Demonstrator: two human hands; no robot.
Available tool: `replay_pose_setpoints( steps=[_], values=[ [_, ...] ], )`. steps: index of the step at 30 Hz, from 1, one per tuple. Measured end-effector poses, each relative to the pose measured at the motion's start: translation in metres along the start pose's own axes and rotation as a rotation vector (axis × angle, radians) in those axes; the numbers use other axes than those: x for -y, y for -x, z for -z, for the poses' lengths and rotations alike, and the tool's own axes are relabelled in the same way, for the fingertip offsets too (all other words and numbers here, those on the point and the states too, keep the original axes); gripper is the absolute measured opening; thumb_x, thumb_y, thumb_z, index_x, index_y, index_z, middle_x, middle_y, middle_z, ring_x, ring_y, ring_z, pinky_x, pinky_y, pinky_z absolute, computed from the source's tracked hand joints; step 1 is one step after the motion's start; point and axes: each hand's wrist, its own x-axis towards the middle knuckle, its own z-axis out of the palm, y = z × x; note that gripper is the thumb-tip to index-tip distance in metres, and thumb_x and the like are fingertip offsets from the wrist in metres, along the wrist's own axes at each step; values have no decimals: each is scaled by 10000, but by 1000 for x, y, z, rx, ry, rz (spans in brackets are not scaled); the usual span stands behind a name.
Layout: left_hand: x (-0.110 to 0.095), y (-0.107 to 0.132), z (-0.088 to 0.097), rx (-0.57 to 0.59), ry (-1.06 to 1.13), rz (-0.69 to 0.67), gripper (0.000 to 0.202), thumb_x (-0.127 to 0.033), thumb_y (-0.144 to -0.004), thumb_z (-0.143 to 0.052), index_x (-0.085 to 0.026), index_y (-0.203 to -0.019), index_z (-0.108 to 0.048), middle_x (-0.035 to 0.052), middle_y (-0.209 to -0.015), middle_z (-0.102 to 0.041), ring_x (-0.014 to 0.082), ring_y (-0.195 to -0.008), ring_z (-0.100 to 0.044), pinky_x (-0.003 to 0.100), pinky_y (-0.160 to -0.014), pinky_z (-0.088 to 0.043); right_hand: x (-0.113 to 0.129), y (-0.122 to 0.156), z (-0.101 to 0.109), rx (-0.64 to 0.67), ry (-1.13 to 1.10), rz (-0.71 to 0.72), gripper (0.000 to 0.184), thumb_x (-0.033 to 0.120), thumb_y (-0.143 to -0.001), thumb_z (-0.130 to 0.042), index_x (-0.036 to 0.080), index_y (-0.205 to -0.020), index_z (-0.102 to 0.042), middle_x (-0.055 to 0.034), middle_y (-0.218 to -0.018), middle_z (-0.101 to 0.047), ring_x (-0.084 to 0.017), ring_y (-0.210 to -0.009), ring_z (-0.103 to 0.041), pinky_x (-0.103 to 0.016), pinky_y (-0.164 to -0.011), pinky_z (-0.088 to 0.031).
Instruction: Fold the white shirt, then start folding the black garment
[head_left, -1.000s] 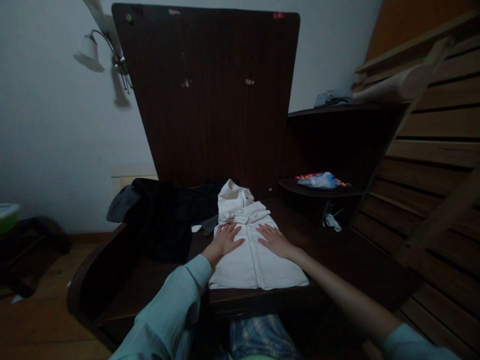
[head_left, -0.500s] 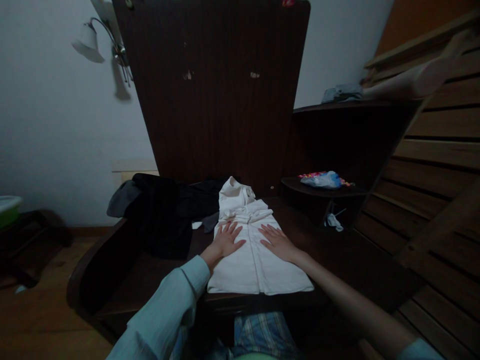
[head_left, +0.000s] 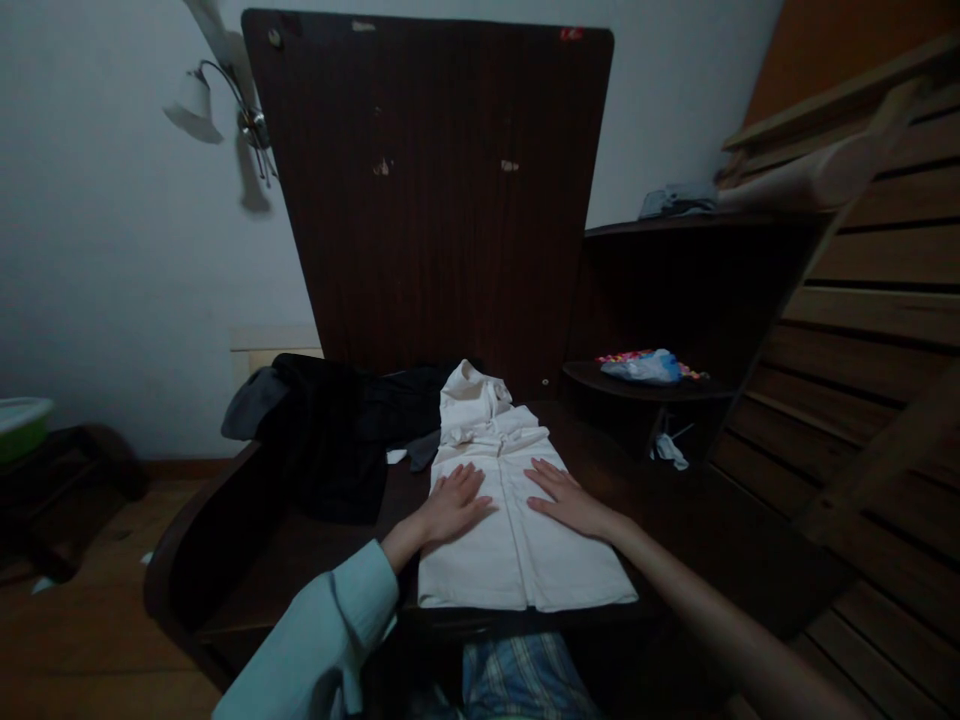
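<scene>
A white garment (head_left: 487,570), seemingly a sleeveless dress with a gathered waist, lies lengthwise on the dark wooden surface (head_left: 622,470), its hem along the front edge. My left hand (head_left: 454,503) rests flat on its left half below the waist, fingers spread and pointing away from me. On the right half, my right hand (head_left: 568,500) lies palm down with its fingers stretched out. A centre seam runs between the two hands. Neither hand grips the fabric. Beyond them, the bunched waist and the top part of the garment are creased.
Black clothes (head_left: 322,440) are heaped on the left beside a curved armrest (head_left: 176,560). A tall dark panel (head_left: 442,220) stands behind. At right, a corner shelf (head_left: 637,385) bears a plastic bag (head_left: 649,367), near wooden slats (head_left: 877,340).
Both hands have slid slightly toward me over the white garment, staying flat. The camera view has tilted up a little, so the whole scene sits lower.
</scene>
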Motion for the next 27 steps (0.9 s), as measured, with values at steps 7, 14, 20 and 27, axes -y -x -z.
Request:
replay_pose_setpoints(
  steps=[7, 14, 20, 27],
  values=[
    [3, 95, -3, -66, 195, -165, 666, -518, -792, -474, -274, -1362, -231, 44, -1448, -184, 236, -1321, -146, 415, -1066, -182, 47, 47, -5, -11, -331, 336, 450, 488, -756, -528, 203, -1103, -563, -97, -1296, -453, -223, -1191, -405, -386, -1002, -313],
    [5, 113, -20, -164, 282, -53, 581, -380, -786, -533, -259, -1321, -341, 55, -1413, -286, 228, -1292, -248, 412, -1059, -227, 55, 61, -28, 131, -312, 416, 515, 472, -664, -639, 236, -1117, -573, -96, -1319, -428, -257, -1236, -334, -433, -1019, -266],
    [7, 113, -17, -166, 347, -67, 594, -376, -739, -595, -269, -1289, -398, 50, -1396, -324, 236, -1281, -275, 406, -1057, -237, 56, 62, -28, 91, -398, 376, 341, 428, -726, -591, 233, -1001, -644, -87, -1285, -469, -242, -1223, -358, -422, -1009, -281],
    [9, 113, -17, -174, 405, -71, 506, -338, -742, -595, -296, -1231, -472, 26, -1334, -426, 230, -1247, -344, 405, -1046, -268, 52, 58, -31, 73, -583, 341, 321, 457, -805, -490, 225, -910, -686, -77, -1188, -562, -212, -1173, -426, -396, -994, -311]
  ],
)
